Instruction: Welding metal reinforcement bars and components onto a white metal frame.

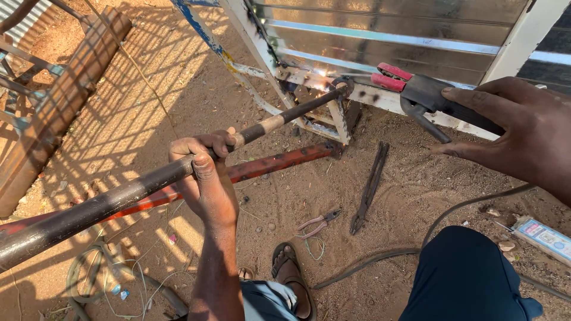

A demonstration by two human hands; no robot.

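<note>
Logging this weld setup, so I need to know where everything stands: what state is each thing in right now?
Left hand: closed around the dark pipe.
Right hand: holding the electrode holder.
Pipe: tilted, far end against the frame.
Holder: tip at the joint, sparks showing.
Pliers: lying on the sand, jaws shut.
Red bar: lying on the ground.

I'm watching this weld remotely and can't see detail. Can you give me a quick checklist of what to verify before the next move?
1. Left hand gripping the dark pipe: ok.
2. Pipe tip meeting the white frame: ok.
3. Right hand holding the electrode holder: ok.
4. Electrode tip at the joint: ok, sparks show there.
5. Gloves on hands: not ok, both bare.
6. Sandalled foot away from the cable: not ok, it runs close by.
</note>
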